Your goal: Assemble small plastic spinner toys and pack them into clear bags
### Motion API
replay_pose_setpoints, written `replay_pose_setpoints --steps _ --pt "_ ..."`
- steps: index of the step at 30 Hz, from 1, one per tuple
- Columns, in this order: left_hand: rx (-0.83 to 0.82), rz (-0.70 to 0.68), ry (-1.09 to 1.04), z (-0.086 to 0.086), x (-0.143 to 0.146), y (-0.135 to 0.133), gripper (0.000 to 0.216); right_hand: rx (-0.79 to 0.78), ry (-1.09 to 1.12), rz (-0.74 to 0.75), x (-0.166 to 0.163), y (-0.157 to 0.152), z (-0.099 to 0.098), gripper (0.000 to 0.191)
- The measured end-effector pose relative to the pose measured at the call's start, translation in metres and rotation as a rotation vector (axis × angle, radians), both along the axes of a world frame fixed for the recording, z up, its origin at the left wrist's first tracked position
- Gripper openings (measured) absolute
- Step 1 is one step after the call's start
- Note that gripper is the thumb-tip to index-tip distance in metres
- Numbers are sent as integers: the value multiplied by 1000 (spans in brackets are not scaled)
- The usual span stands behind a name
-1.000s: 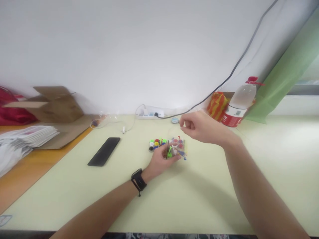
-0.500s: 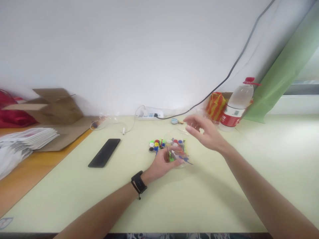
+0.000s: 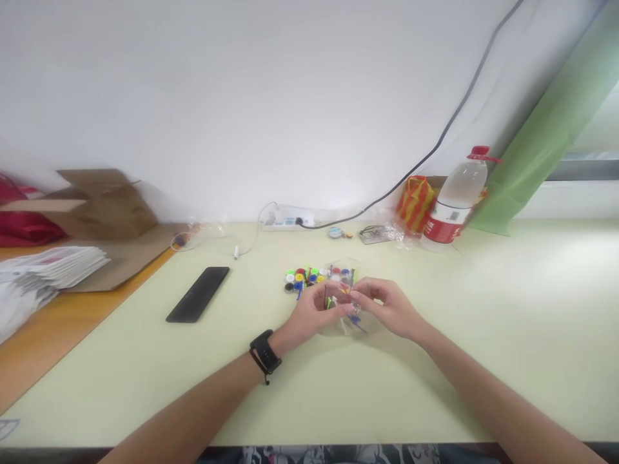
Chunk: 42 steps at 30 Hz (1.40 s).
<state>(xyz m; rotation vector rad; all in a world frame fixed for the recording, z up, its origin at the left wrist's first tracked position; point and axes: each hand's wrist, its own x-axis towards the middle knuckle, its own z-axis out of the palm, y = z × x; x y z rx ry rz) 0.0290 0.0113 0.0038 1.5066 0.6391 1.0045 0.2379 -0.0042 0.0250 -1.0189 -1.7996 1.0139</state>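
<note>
A small clear plastic packet (image 3: 344, 303) of colourful small parts lies on the pale green table (image 3: 435, 361), with a cluster of coloured round pieces (image 3: 304, 278) just beyond it. My left hand (image 3: 309, 316), with a black watch on its wrist, grips the packet's left side with closed fingers. My right hand (image 3: 387, 306) meets it from the right, fingers pinched on the same packet. What is inside the packet is too small to name.
A black phone (image 3: 197, 294) lies to the left. At the back stand a power strip (image 3: 285, 222) with cables, a water bottle (image 3: 452, 203), an orange striped bag (image 3: 414, 203) and a small clear bag (image 3: 380, 233). Cardboard (image 3: 104, 206) and stacked papers (image 3: 43, 270) sit far left.
My right hand came down from above the table's back and closed on the packet beside my left hand. A small clear bag now lies near the bottle.
</note>
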Motion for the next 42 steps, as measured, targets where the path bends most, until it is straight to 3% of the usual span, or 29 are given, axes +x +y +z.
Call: replay_pose_setpoints --steps 7,16,23,32,42 --pt "-61 58 -43 10 0 -2 27 -40 46 -6 -7 -3 -3 36" --pt "-158 -117 -28 7 -9 2 20 -60 107 -54 -11 -4 -10 45" --pt "-118 -23 -60 8 -6 3 26 -83 174 -76 -12 -3 -12 41" --pt "-77 -13 90 11 -1 -2 6 -86 202 -31 -13 -6 -5 31" --pt "-74 -133 102 5 -10 6 25 -62 261 -108 -13 -9 -8 34"
